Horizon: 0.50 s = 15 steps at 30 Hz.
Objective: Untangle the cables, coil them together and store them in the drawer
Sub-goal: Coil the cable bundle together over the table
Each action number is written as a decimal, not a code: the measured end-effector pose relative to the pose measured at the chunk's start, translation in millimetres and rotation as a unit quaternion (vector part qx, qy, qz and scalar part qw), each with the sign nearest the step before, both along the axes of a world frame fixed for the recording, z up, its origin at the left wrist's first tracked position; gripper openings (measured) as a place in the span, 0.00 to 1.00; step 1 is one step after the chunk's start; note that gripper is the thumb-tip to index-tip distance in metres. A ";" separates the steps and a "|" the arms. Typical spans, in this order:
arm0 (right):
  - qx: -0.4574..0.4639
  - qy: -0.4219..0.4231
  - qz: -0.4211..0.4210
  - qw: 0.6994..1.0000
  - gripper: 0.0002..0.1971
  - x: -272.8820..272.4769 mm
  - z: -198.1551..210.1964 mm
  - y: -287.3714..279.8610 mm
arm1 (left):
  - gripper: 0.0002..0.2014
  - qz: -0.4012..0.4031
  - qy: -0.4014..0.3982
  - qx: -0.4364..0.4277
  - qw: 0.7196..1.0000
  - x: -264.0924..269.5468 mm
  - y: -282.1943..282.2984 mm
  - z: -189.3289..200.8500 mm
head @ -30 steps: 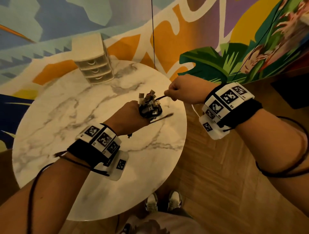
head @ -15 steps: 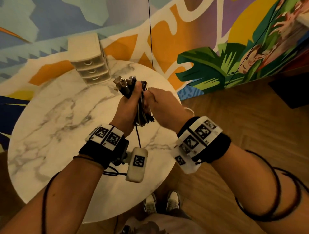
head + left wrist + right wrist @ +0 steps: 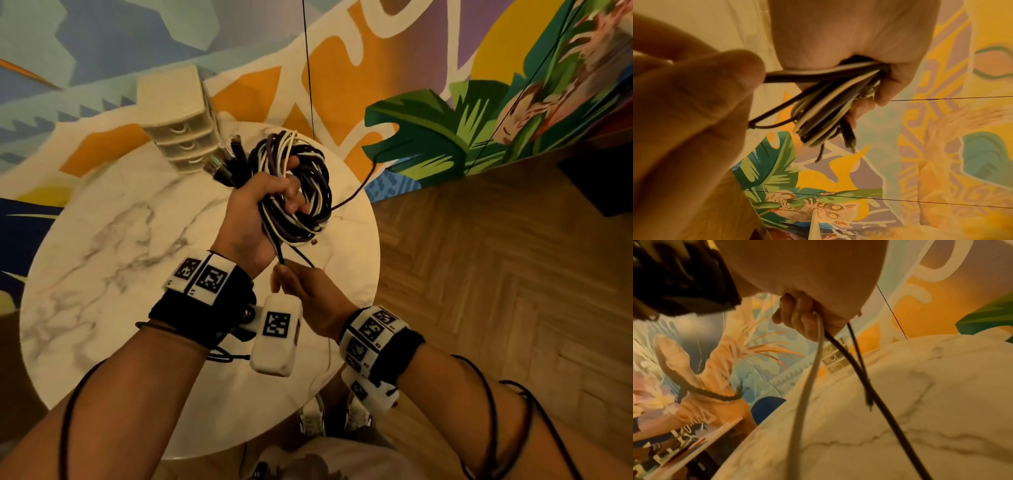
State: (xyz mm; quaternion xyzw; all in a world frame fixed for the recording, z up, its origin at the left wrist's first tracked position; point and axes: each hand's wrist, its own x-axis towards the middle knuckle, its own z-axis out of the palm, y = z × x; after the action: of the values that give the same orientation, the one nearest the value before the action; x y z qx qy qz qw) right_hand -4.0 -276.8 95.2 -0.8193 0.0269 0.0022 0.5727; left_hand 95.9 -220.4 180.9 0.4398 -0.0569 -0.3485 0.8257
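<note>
- Gripping: left hand point(image 3: 255, 219) is closing its fingers round the coil of cables point(image 3: 298, 186), black, white and purple strands looped together, held up above the round marble table point(image 3: 102, 240).
- Pinching: right hand point(image 3: 308, 298) is holding a loose black strand point(image 3: 281, 255) trailing from the coil, just below the left wrist.
- Projecting: plug ends point(image 3: 222, 162) are sticking out past the left hand.
- Standing: small three-drawer unit point(image 3: 178, 120) is sitting at the table's far edge, drawers shut.
</note>
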 end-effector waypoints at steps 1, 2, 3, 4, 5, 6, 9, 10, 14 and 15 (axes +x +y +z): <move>-0.007 0.006 0.004 1.000 0.18 2.0 -4.0 -0.1 | 0.15 -0.002 0.008 -0.008 1.000 0.0 0.4 2.1; -0.014 0.013 0.008 1.000 0.16 3.6 -4.9 -0.2 | 0.15 -0.003 0.017 -0.018 1.000 0.0 0.8 5.2; -0.027 0.022 0.002 0.999 0.15 6.3 -6.7 -1.9 | 0.16 -0.009 0.022 -0.029 0.999 -0.5 1.0 9.2; -0.037 0.025 -0.020 0.999 0.13 9.6 -8.2 -5.0 | 0.17 -0.018 0.021 -0.039 0.999 -0.7 1.3 12.8; -0.045 0.028 -0.050 0.997 0.12 16.3 -15.1 -11.4 | 0.17 -0.029 0.016 -0.048 0.998 -1.0 2.1 15.8; -0.044 0.029 -0.083 0.995 0.12 21.9 -18.2 -19.5 | 0.18 -0.045 0.006 -0.054 0.998 -1.2 3.6 18.7; -0.052 0.045 -0.135 0.988 0.14 44.8 -34.5 -56.6 | 0.19 -0.114 -0.028 -0.067 0.991 1.0 14.6 21.4; -0.067 0.055 -0.140 0.986 0.20 49.9 -33.2 -71.2 | 0.19 -0.144 -0.040 -0.064 0.987 3.1 19.3 20.4; -0.192 0.047 -0.097 0.975 0.17 55.9 20.2 -109.4 | 0.18 -0.238 -0.136 0.049 0.960 8.9 31.5 13.4; -0.221 0.052 -0.084 0.970 0.14 60.4 26.1 -116.3 | 0.13 -0.236 -0.173 0.093 0.952 8.1 31.7 11.4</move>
State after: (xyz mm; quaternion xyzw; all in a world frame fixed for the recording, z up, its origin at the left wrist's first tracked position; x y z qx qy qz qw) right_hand 56.4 -393.1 121.4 -0.9191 0.1246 -0.0094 0.3737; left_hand 104.0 -188.7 192.3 0.5424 -0.2684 -0.4560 0.6526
